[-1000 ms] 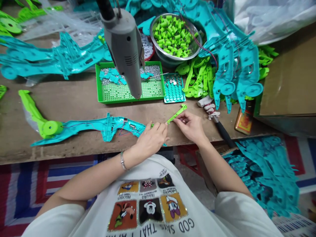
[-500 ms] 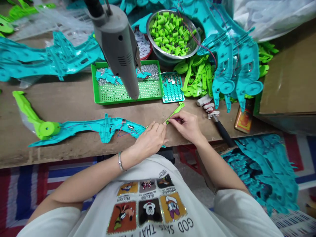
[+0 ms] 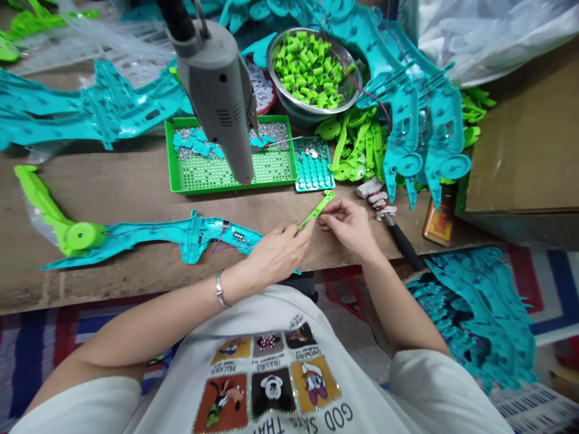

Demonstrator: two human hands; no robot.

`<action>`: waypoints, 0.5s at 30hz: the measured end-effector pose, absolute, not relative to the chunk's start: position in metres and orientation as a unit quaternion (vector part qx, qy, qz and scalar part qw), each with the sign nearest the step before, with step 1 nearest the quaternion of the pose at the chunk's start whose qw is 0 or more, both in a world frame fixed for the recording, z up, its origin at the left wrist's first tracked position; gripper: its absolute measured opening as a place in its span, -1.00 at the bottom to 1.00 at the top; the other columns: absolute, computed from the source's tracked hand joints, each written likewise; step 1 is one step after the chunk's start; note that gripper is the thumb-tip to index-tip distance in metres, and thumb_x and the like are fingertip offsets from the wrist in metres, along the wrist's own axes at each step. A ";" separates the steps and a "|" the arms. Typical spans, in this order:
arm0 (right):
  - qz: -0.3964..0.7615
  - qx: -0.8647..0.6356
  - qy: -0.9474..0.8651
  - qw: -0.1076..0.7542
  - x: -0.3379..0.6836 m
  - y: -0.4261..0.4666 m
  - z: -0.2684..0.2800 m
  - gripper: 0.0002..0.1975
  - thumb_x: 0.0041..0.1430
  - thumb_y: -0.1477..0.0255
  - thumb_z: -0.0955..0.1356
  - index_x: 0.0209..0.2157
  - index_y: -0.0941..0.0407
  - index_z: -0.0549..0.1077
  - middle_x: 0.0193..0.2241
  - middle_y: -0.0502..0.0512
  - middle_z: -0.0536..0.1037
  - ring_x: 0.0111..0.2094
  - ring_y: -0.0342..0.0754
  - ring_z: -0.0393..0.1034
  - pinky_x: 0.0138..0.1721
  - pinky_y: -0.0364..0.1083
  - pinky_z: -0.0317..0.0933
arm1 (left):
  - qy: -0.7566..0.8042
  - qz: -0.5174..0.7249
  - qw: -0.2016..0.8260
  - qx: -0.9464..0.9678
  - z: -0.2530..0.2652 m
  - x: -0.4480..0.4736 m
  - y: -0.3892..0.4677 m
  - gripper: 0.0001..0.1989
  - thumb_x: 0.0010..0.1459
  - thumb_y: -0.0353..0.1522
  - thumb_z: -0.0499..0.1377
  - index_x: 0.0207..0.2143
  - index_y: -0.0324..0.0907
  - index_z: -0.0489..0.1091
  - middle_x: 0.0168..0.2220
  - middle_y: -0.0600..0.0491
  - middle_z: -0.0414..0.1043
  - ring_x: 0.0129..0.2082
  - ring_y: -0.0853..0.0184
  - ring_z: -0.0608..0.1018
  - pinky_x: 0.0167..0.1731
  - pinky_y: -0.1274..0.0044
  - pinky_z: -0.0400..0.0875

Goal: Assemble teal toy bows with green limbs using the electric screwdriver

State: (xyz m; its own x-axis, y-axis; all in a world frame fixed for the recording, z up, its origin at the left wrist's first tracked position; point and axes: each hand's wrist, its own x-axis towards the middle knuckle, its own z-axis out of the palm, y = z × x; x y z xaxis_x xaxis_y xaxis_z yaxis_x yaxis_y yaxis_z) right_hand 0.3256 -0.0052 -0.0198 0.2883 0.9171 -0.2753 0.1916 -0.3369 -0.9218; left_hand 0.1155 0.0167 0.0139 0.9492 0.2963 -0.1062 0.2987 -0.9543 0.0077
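Observation:
A turquoise plastic bow-shaped half shell (image 3: 149,232) lies along the front of the table, with thin wires and small metal cells inside it. My left hand (image 3: 283,250) is closed over its right end, covering that part. From the left fingertips a slim green plastic arm (image 3: 316,208) points up and to the right. Just right of that arm, my right hand (image 3: 348,226) has thumb and forefinger pinched together; whatever is between them is too small to make out. A larger green limb (image 3: 81,235) with a round hub sits at the shell's left end.
A grey electric screwdriver (image 3: 217,90) hangs over a green tray (image 3: 230,188) of screws. Behind are a turquoise dimpled plate (image 3: 314,172), a steel bowl (image 3: 289,102) of green pieces and stacked turquoise shells (image 3: 402,120). A black-handled tool (image 3: 402,241) lies to the right.
My right hand has drawn slightly right, away from the green arm, its fingers still pinched. My left hand stays over the shell's end. The whole view has shifted a little.

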 end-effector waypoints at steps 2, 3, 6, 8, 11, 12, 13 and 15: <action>0.417 -0.700 -0.413 0.408 0.325 -0.002 -0.020 -0.80 -0.10 0.37 0.47 -0.39 0.11 0.45 -0.50 -0.01 0.54 -0.53 -0.13 0.45 -0.45 -0.11 0.40 | 0.135 -0.050 0.007 0.990 0.014 0.117 0.020 -0.69 0.38 -0.35 0.00 0.02 -0.31 0.42 0.32 -0.21 0.22 -0.14 0.17 0.48 -0.26 0.38 0.39; 0.399 -0.706 -0.425 0.402 0.325 0.000 -0.020 -0.82 -0.09 0.39 0.46 -0.40 0.11 0.46 -0.49 -0.01 0.55 -0.53 -0.13 0.45 -0.45 -0.11 0.39 | 0.131 -0.048 0.006 0.990 0.014 0.117 0.021 -0.69 0.38 -0.35 0.00 0.02 -0.32 0.42 0.29 -0.22 0.27 -0.12 0.16 0.48 -0.24 0.37 0.39; 0.344 -0.720 -0.464 0.385 0.324 0.003 -0.019 -0.87 -0.05 0.41 0.45 -0.40 0.11 0.49 -0.44 0.03 0.59 -0.49 -0.11 0.47 -0.40 -0.09 0.38 | 0.125 -0.043 0.007 0.991 0.014 0.118 0.024 -0.69 0.38 -0.34 0.00 0.02 -0.34 0.40 0.25 -0.26 0.31 -0.11 0.15 0.49 -0.21 0.36 0.38; 0.327 -0.725 -0.473 0.379 0.325 0.005 -0.019 -0.87 -0.04 0.38 0.46 -0.40 0.11 0.50 -0.43 0.04 0.61 -0.46 -0.10 0.48 -0.35 -0.07 0.39 | 0.126 -0.045 0.009 0.991 0.015 0.117 0.025 -0.68 0.39 -0.34 0.00 0.02 -0.35 0.40 0.26 -0.28 0.30 -0.11 0.15 0.49 -0.20 0.36 0.37; 0.350 -0.713 -0.461 0.396 0.326 0.005 -0.020 -0.84 -0.05 0.36 0.46 -0.39 0.11 0.50 -0.42 0.05 0.61 -0.43 -0.08 0.50 -0.32 -0.07 0.41 | 0.125 -0.045 0.014 0.991 0.017 0.117 0.026 -0.69 0.39 -0.33 0.00 0.01 -0.35 0.40 0.26 -0.28 0.30 -0.12 0.15 0.49 -0.20 0.36 0.37; 0.361 -0.705 -0.459 0.403 0.326 0.004 -0.020 -0.84 -0.05 0.37 0.46 -0.38 0.12 0.50 -0.41 0.06 0.62 -0.41 -0.08 0.51 -0.31 -0.07 0.41 | 0.125 -0.045 0.015 0.991 0.017 0.117 0.025 -0.69 0.39 -0.33 0.00 0.01 -0.35 0.40 0.26 -0.28 0.30 -0.12 0.14 0.49 -0.20 0.36 0.37; 0.366 -0.697 -0.462 0.407 0.326 0.003 -0.020 -0.84 -0.05 0.39 0.44 -0.36 0.12 0.51 -0.39 0.06 0.63 -0.40 -0.07 0.52 -0.31 -0.07 0.42 | 0.125 -0.044 0.015 0.991 0.017 0.116 0.025 -0.69 0.39 -0.33 0.00 0.01 -0.35 0.40 0.26 -0.27 0.30 -0.12 0.14 0.49 -0.21 0.36 0.36; 0.348 -0.691 -0.491 0.401 0.326 0.001 -0.019 -0.87 -0.01 0.42 0.41 -0.35 0.12 0.52 -0.36 0.07 0.65 -0.37 -0.07 0.54 -0.29 -0.08 0.42 | 0.126 -0.043 0.013 0.991 0.018 0.116 0.025 -0.69 0.39 -0.34 0.00 0.02 -0.34 0.40 0.28 -0.27 0.27 -0.12 0.15 0.49 -0.23 0.37 0.36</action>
